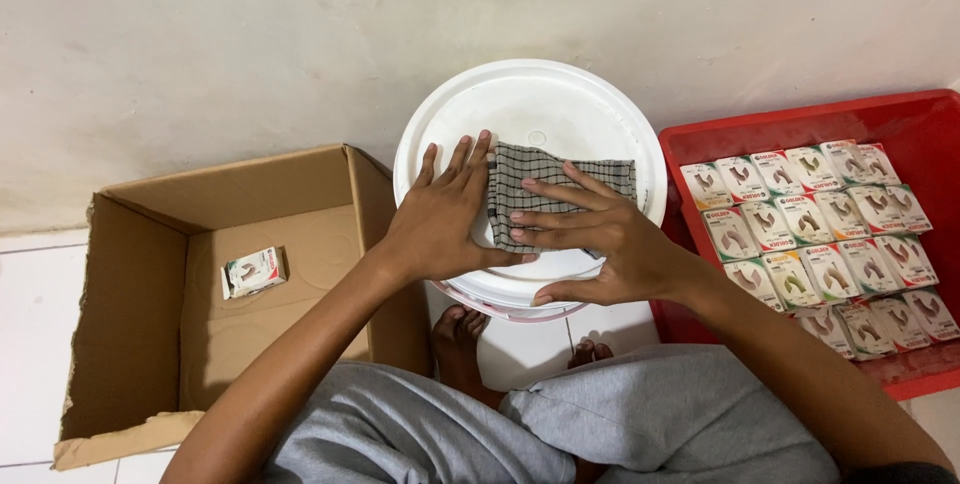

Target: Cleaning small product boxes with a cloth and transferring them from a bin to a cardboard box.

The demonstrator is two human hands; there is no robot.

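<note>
Cloth (560, 199), checked, lay flat on white lid (530, 104), pressed under both palms. Left hand (445, 219) on cloth's left edge, fingers (462, 159) straight, close together. Right hand (600, 234) across cloth, fingers (555, 214) spread, clamped on nothing. Left: open box (140, 324) with one packet (252, 272). Right: red tray (920, 134) of packets (815, 234).

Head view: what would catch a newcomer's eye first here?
Both hands, the left hand and the right hand, lie flat on a grey checked cloth spread on a white bucket lid at centre. To the right, a red tray holds rows of small packets; to the left, an open cardboard box holds a single small carton.
</note>
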